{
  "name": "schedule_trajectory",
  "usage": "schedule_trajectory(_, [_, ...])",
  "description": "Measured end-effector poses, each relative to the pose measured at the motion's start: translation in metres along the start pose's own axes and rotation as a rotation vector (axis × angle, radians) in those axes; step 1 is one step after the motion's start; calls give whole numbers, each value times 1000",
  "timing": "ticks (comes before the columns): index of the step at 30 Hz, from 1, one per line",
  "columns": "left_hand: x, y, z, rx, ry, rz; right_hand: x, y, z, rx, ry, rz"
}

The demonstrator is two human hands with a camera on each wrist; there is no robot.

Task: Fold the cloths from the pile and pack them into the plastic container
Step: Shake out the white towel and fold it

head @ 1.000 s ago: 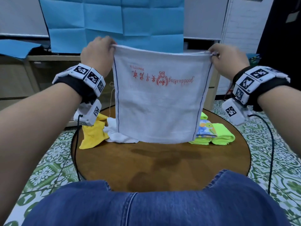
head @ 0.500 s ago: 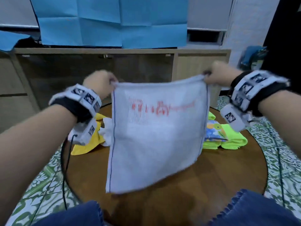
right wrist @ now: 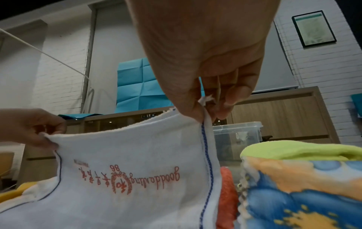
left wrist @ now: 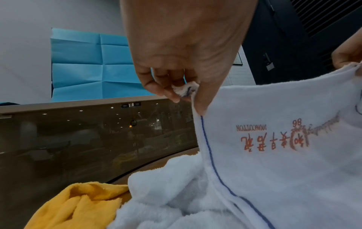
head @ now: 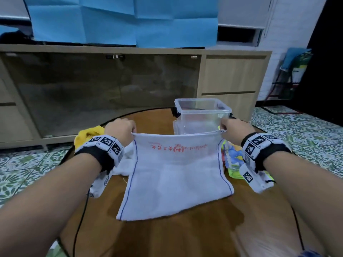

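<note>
A white cloth (head: 174, 179) with blue side stripes and red print is stretched between both hands, its near end lying on the round wooden table (head: 185, 236). My left hand (head: 121, 129) pinches the far left corner (left wrist: 185, 90). My right hand (head: 233, 129) pinches the far right corner (right wrist: 204, 100). A clear plastic container (head: 202, 115) stands just beyond the cloth's far edge; it looks empty. The pile holds a yellow cloth (head: 89, 132) and a white fluffy cloth (left wrist: 166, 193) on the left.
Folded cloths lie at the right: a green one (right wrist: 303, 151), a blue-and-orange printed one (right wrist: 313, 193) and an orange one (right wrist: 227, 199). A wooden cabinet with dark glass doors (head: 104, 86) stands behind the table. Black cables (head: 79, 219) run off the table's edge.
Both hands have come down and forward with the cloth. It hung upright in the air before; now its lower part lies on the table. The container has come into sight.
</note>
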State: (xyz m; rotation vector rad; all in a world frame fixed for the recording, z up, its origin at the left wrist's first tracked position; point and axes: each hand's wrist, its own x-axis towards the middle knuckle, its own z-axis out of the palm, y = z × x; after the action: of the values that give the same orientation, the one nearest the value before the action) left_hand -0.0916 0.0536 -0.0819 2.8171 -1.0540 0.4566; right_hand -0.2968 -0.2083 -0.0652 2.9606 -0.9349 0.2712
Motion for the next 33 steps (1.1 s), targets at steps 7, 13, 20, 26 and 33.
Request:
schedule_trajectory(7, [-12,2,-79,-92,271,-12,-28,0,-72,75,280,1])
schedule_trajectory(13, [-43,16,-168,-169,344,-31,-79,-4,-152,66,383,-50])
schedule_trajectory(20, [-81,21,-255,-186,562,13,-133,2,-240,40,623,-123])
schedule_trajectory(26, [-70,23,-273,-23,497,33,-118,-2,-265,-28,591,-94])
schedule_trajectory(33, [-26,23,-144,80,93,-26,-46,-3,-131,-144,12,51])
